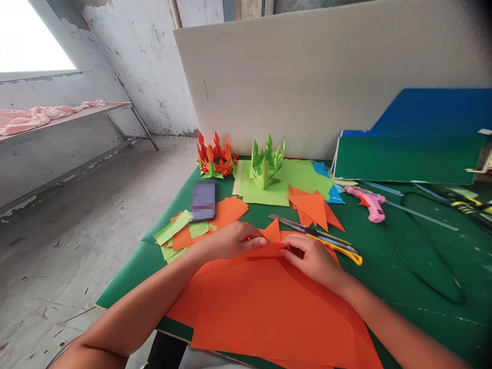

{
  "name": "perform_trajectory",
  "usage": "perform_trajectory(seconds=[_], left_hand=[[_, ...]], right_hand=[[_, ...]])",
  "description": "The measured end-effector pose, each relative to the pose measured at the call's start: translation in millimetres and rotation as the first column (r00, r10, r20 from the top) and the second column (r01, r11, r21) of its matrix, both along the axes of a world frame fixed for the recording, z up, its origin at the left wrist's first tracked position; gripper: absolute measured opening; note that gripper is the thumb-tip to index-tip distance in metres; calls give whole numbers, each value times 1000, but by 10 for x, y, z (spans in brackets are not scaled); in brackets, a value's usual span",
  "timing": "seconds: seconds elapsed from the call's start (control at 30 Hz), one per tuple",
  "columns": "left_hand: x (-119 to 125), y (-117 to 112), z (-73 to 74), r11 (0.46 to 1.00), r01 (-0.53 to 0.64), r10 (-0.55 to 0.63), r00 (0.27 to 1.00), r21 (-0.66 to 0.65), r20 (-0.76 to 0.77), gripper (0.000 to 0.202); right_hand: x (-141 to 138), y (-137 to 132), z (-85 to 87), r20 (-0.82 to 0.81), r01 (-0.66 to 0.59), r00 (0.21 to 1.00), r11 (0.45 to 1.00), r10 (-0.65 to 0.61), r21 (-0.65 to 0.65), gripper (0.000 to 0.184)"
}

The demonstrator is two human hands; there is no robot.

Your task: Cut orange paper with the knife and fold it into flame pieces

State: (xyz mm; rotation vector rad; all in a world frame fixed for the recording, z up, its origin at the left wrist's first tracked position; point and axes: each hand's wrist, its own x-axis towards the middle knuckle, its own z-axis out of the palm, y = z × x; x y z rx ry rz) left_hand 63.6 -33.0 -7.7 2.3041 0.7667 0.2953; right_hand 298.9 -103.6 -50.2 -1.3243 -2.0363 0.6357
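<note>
My left hand (234,241) and my right hand (311,259) both pinch a small folded orange paper piece (273,237) between them, its point sticking up. The fingers of each hand are closed on its edges. The piece rests over large orange paper sheets (269,312) spread on the green table (403,277) in front of me. Just beyond my right hand lie a steel ruler (295,227) and a yellow utility knife (344,249).
Folded orange triangles (313,207), small orange and green paper squares (184,233), a phone (203,200), an orange origami crown (216,156), a green origami crown (266,164) on green sheets, a pink glue gun (369,202), and blue and green boards (407,154) against a white panel.
</note>
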Motion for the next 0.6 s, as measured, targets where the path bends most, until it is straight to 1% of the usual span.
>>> perform_trajectory(seconds=[0.1,0.2,0.3,0.4,0.5,0.6], left_hand=[[15,-42,14,999,31,-31,999,-38,-13,32],[10,-39,-1,1000,-4,4,1000,-26,-25,20],[4,-17,-41,1000,-24,24,999,-4,-33,13],[12,-3,-82,999,-38,38,999,2,-38,11],[29,-6,-117,997,-70,71,996,10,-47,9],[39,-25,-158,996,-86,87,995,17,-50,9]], right_hand=[[-11,13,-6,-15,49,999,998,-49,-35,21],[-18,22,-30,-33,83,996,995,-85,-59,22],[-23,25,-64,-58,102,993,992,-107,-76,19],[-31,23,-88,-117,105,986,988,-117,-110,14],[-42,16,-88,-134,107,983,987,-123,-122,12],[-54,5,-71,-107,109,987,988,-120,-106,17]])
